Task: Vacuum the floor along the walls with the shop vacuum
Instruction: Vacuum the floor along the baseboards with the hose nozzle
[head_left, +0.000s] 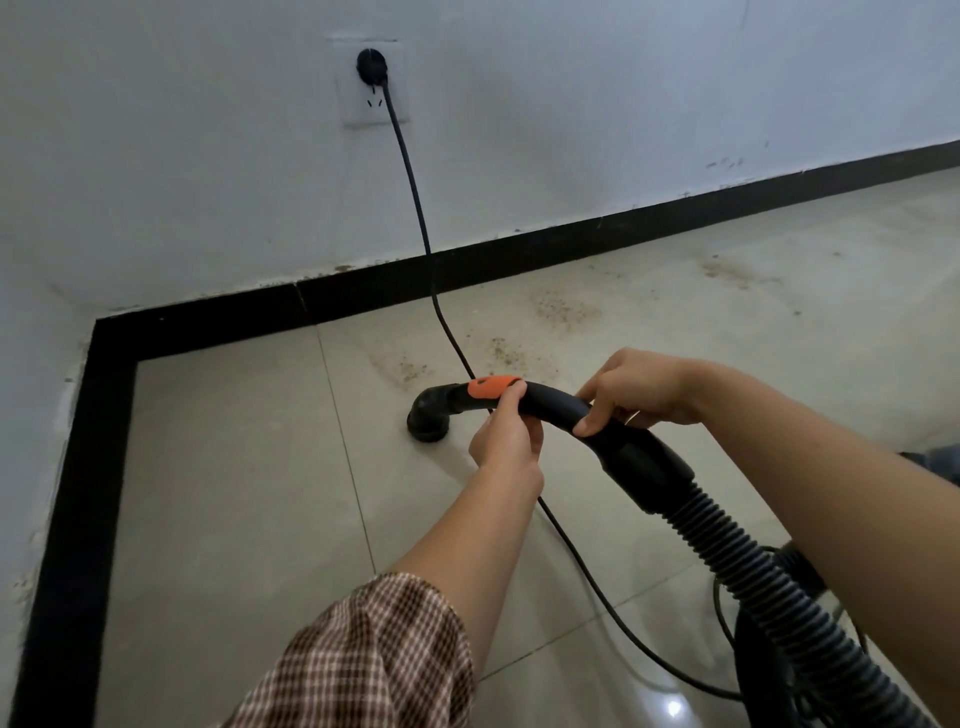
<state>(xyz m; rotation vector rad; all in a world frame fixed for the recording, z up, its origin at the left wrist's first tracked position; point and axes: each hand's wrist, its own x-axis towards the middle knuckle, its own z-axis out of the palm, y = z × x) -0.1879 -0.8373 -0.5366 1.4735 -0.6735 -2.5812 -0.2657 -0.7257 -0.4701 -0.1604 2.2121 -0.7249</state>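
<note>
1. The left hand pinches the hose handle at its orange collar, thumb and fingertips closed on it. The right hand curls round the handle just behind.
2. The nozzle points down at the floor just ahead of the left fingers; whether it touches is hard to tell.
3. Beyond both sets of fingers, brown grit lies near the skirting, so that stretch remains. The corner tiles left of the fingers look cleaner.
</note>
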